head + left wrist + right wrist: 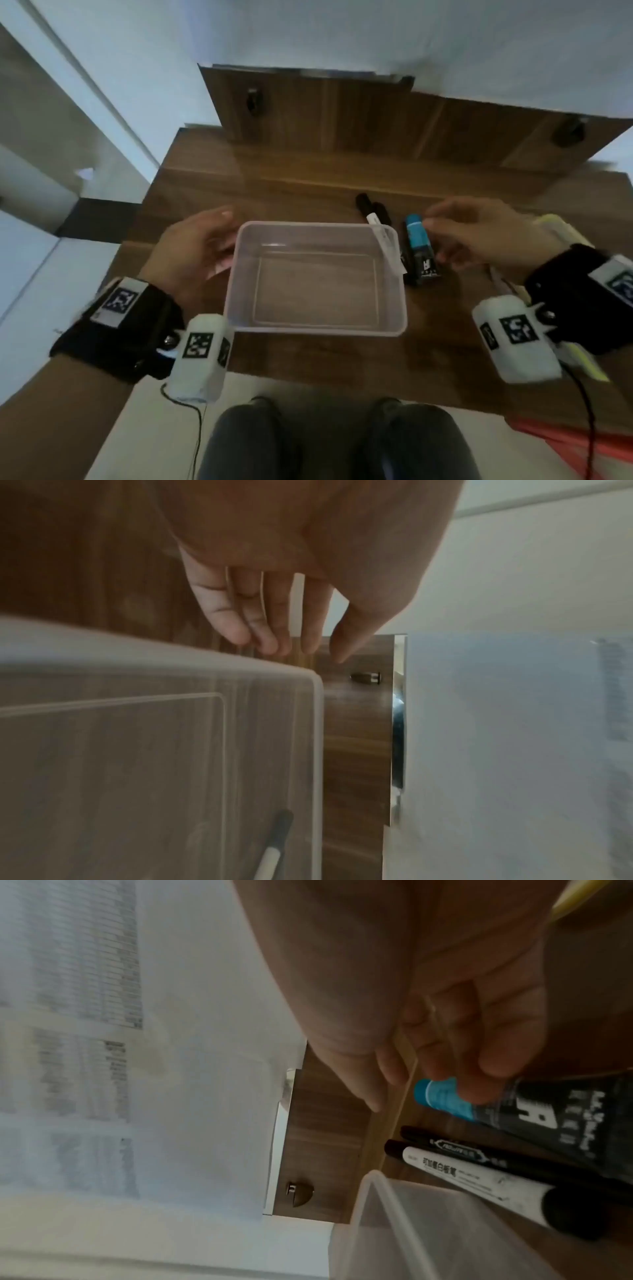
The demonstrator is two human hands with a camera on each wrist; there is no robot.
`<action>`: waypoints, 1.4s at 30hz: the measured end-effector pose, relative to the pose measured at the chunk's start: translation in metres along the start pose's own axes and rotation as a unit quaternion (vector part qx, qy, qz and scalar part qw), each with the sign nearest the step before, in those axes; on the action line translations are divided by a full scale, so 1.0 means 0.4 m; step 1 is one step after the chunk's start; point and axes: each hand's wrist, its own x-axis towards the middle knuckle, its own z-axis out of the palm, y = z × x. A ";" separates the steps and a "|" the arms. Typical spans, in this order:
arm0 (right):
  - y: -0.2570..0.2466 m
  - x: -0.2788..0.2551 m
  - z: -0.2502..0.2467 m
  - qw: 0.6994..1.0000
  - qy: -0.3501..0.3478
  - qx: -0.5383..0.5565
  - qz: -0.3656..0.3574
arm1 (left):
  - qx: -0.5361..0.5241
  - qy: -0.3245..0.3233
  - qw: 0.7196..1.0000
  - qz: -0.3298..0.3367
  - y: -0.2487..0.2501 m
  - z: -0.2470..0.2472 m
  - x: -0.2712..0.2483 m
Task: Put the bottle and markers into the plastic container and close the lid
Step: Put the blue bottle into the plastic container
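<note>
Head view: black bottle with blue cap, lying beside clear container.

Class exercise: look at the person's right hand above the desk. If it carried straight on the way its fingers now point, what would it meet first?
Most likely the bottle: the right hand points its fingers at the blue cap end, and in the right wrist view the fingertips look almost on it. Contact itself cannot be told.
</note>
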 end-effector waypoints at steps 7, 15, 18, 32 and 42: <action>0.064 0.046 0.034 0.990 -0.019 -0.137 0.018 | 0.103 -0.091 0.989 0.049 -0.063 -0.033 -0.009; 0.076 0.027 0.070 0.963 0.041 -0.263 -0.038 | 0.072 -0.060 0.990 0.107 -0.102 -0.004 -0.098; 0.069 -0.008 0.060 0.971 0.062 -0.230 -0.035 | 0.077 -0.043 0.988 0.126 -0.120 0.008 -0.113; -0.161 -0.215 0.279 0.979 -0.094 -0.130 -0.129 | -0.090 -0.061 0.991 0.074 -0.174 0.017 -0.151; -0.148 -0.154 0.387 0.972 -0.087 -0.205 -0.080 | -0.070 -0.098 0.987 0.106 -0.190 0.014 -0.148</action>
